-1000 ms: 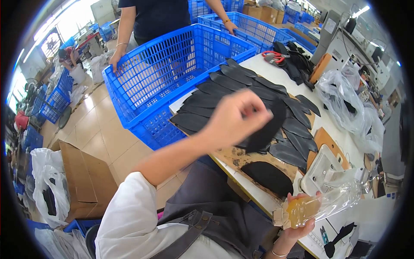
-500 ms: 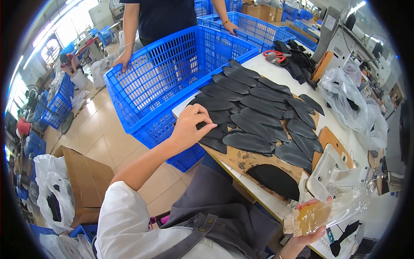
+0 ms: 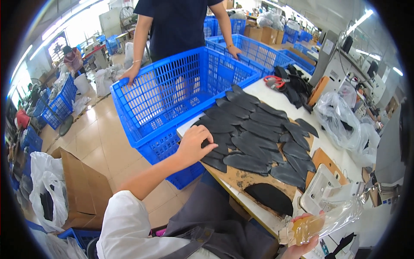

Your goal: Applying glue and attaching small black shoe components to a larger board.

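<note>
On the white table (image 3: 276, 97), black pieces (image 3: 258, 139) overlap. I cannot tell whether the left grip (image 3: 192, 144), curled at their edge, holds any; the right grip (image 3: 304, 247) clasps a clear bottle (image 3: 325, 223).

A factory workshop: blue crates (image 3: 151, 137), strip lights (image 3: 360, 22), cardboard boxes (image 3: 86, 190), black pieces (image 3: 250, 143) on a worktable (image 3: 278, 97)
</note>
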`<action>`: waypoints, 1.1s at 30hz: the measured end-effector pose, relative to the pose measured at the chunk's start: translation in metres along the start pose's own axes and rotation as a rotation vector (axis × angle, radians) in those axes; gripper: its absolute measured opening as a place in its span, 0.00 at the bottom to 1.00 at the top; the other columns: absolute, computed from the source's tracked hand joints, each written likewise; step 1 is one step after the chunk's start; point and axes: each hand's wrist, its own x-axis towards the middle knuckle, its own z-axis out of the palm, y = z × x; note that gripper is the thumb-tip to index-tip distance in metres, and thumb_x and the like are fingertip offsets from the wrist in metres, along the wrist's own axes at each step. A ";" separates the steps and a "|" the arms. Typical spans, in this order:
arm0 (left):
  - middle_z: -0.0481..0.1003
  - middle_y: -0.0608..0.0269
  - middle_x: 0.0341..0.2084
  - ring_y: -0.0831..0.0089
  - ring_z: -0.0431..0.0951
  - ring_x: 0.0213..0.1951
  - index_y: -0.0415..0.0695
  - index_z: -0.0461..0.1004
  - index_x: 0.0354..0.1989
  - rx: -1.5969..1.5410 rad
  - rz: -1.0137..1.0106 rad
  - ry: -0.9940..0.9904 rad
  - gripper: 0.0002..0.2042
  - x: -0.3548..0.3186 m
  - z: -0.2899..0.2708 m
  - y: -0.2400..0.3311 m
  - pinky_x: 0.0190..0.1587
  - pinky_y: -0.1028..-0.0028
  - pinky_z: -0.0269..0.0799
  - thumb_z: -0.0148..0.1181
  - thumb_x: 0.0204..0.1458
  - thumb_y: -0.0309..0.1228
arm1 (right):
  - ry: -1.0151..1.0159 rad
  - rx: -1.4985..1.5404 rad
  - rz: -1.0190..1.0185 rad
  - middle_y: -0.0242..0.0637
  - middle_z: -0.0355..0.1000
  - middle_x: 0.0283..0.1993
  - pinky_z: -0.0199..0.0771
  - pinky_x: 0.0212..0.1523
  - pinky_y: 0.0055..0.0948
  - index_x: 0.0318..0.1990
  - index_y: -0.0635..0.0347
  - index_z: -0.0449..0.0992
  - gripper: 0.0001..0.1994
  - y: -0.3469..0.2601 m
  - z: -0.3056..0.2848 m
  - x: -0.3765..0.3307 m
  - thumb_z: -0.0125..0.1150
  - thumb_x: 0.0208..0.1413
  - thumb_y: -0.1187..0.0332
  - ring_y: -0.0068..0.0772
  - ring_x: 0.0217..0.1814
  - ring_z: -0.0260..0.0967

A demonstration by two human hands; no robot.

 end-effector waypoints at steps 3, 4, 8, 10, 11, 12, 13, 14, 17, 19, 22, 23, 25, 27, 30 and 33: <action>0.67 0.63 0.23 0.64 0.66 0.29 0.45 0.68 0.20 0.049 0.038 0.086 0.10 0.002 0.002 0.018 0.32 0.69 0.59 0.65 0.38 0.30 | 0.017 0.011 0.037 0.56 0.64 0.52 0.67 0.53 0.46 0.53 0.71 0.61 0.34 0.002 -0.004 -0.001 0.53 0.47 0.49 0.52 0.52 0.65; 0.67 0.64 0.21 0.65 0.66 0.27 0.46 0.68 0.20 0.047 0.097 0.132 0.10 0.001 -0.001 0.029 0.32 0.70 0.59 0.66 0.38 0.31 | 0.022 0.007 0.023 0.56 0.64 0.52 0.67 0.53 0.47 0.53 0.71 0.61 0.33 0.006 -0.006 -0.001 0.52 0.48 0.49 0.52 0.53 0.65; 0.72 0.69 0.24 0.73 0.71 0.25 0.47 0.74 0.30 -0.094 0.602 0.155 0.07 -0.005 0.016 0.060 0.29 0.73 0.61 0.56 0.41 0.26 | -0.009 -0.010 -0.023 0.46 0.62 0.46 0.72 0.41 0.34 0.64 0.56 0.44 0.40 0.012 0.000 0.011 0.48 0.49 0.44 0.37 0.42 0.67; 0.73 0.65 0.29 0.71 0.73 0.29 0.42 0.74 0.37 -0.208 0.658 0.011 0.13 -0.015 0.032 0.079 0.31 0.74 0.64 0.56 0.40 0.24 | 0.057 -0.108 -0.066 0.46 0.62 0.46 0.72 0.41 0.34 0.64 0.56 0.44 0.40 0.014 -0.001 0.013 0.50 0.48 0.45 0.37 0.42 0.68; 0.73 0.60 0.34 0.67 0.74 0.32 0.40 0.73 0.40 -0.153 0.704 -0.025 0.15 -0.014 0.037 0.086 0.35 0.71 0.69 0.58 0.39 0.24 | 0.062 -0.110 -0.073 0.46 0.62 0.46 0.72 0.41 0.34 0.64 0.56 0.44 0.40 0.014 -0.001 0.013 0.50 0.48 0.45 0.37 0.42 0.68; 0.73 0.60 0.34 0.67 0.74 0.32 0.40 0.73 0.40 -0.158 0.710 -0.023 0.15 -0.018 0.043 0.089 0.35 0.71 0.69 0.58 0.39 0.24 | 0.061 -0.161 -0.087 0.47 0.62 0.47 0.73 0.41 0.34 0.64 0.56 0.45 0.41 0.012 0.000 0.013 0.52 0.47 0.45 0.38 0.43 0.68; 0.72 0.59 0.36 0.65 0.75 0.34 0.40 0.73 0.41 -0.246 0.634 -0.079 0.16 -0.021 0.050 0.091 0.36 0.70 0.70 0.59 0.39 0.24 | 0.060 -0.209 -0.105 0.47 0.62 0.47 0.73 0.41 0.34 0.64 0.56 0.45 0.41 0.011 0.002 0.014 0.53 0.47 0.45 0.38 0.43 0.68; 0.72 0.57 0.38 0.63 0.75 0.36 0.40 0.73 0.41 -0.331 0.554 -0.134 0.17 -0.025 0.056 0.090 0.37 0.68 0.72 0.59 0.39 0.23 | 0.061 -0.209 -0.114 0.47 0.62 0.47 0.73 0.41 0.34 0.64 0.56 0.45 0.41 0.010 0.003 0.015 0.53 0.47 0.45 0.38 0.43 0.68; 0.73 0.57 0.41 0.65 0.76 0.36 0.40 0.73 0.43 -0.418 0.537 -0.112 0.15 -0.030 0.069 0.082 0.33 0.73 0.75 0.60 0.45 0.25 | 0.015 -0.269 -0.117 0.47 0.62 0.46 0.73 0.40 0.33 0.64 0.56 0.45 0.42 0.007 0.010 0.018 0.54 0.46 0.45 0.38 0.43 0.69; 0.74 0.59 0.39 0.68 0.78 0.35 0.40 0.73 0.42 -0.455 0.536 -0.056 0.14 -0.030 0.069 0.079 0.34 0.74 0.76 0.62 0.44 0.26 | 0.039 -0.321 -0.124 0.47 0.63 0.45 0.73 0.40 0.33 0.64 0.56 0.45 0.42 0.008 0.016 0.022 0.54 0.46 0.45 0.38 0.42 0.69; 0.75 0.60 0.37 0.68 0.78 0.34 0.40 0.74 0.40 -0.501 0.493 -0.033 0.13 -0.035 0.075 0.072 0.34 0.74 0.76 0.62 0.45 0.26 | 0.032 -0.325 -0.129 0.47 0.64 0.45 0.73 0.40 0.33 0.64 0.56 0.45 0.42 0.013 0.021 0.025 0.54 0.46 0.45 0.39 0.42 0.69; 0.75 0.60 0.37 0.68 0.78 0.34 0.40 0.74 0.40 -0.499 0.491 -0.032 0.13 -0.035 0.075 0.072 0.34 0.74 0.76 0.62 0.45 0.26 | 0.029 -0.324 -0.127 0.47 0.64 0.45 0.73 0.40 0.33 0.64 0.56 0.45 0.42 0.015 0.022 0.026 0.54 0.46 0.45 0.39 0.42 0.69; 0.75 0.61 0.33 0.66 0.77 0.34 0.41 0.75 0.37 -0.545 0.448 -0.032 0.10 -0.034 0.074 0.074 0.35 0.73 0.76 0.62 0.44 0.26 | -0.030 -0.286 -0.140 0.47 0.64 0.46 0.73 0.41 0.33 0.64 0.55 0.45 0.41 0.018 0.024 0.029 0.54 0.47 0.46 0.40 0.44 0.69; 0.75 0.61 0.33 0.66 0.77 0.34 0.41 0.75 0.37 -0.533 0.436 -0.024 0.10 -0.034 0.071 0.075 0.35 0.73 0.76 0.61 0.44 0.26 | -0.029 -0.246 -0.129 0.47 0.64 0.45 0.72 0.42 0.34 0.64 0.55 0.46 0.39 0.025 0.023 0.034 0.53 0.49 0.46 0.40 0.44 0.69; 0.75 0.60 0.32 0.66 0.78 0.34 0.41 0.75 0.36 -0.525 0.410 -0.008 0.09 -0.036 0.070 0.076 0.35 0.73 0.76 0.61 0.45 0.26 | -0.023 -0.135 -0.101 0.47 0.65 0.45 0.71 0.45 0.35 0.64 0.55 0.48 0.35 0.032 0.022 0.037 0.49 0.52 0.48 0.41 0.45 0.68; 0.76 0.60 0.32 0.66 0.78 0.33 0.42 0.75 0.35 -0.550 0.368 -0.005 0.08 -0.036 0.072 0.079 0.34 0.72 0.75 0.61 0.45 0.26 | 0.086 -0.015 -0.074 0.46 0.66 0.45 0.69 0.47 0.35 0.63 0.54 0.51 0.32 0.038 0.012 0.039 0.44 0.54 0.48 0.40 0.46 0.68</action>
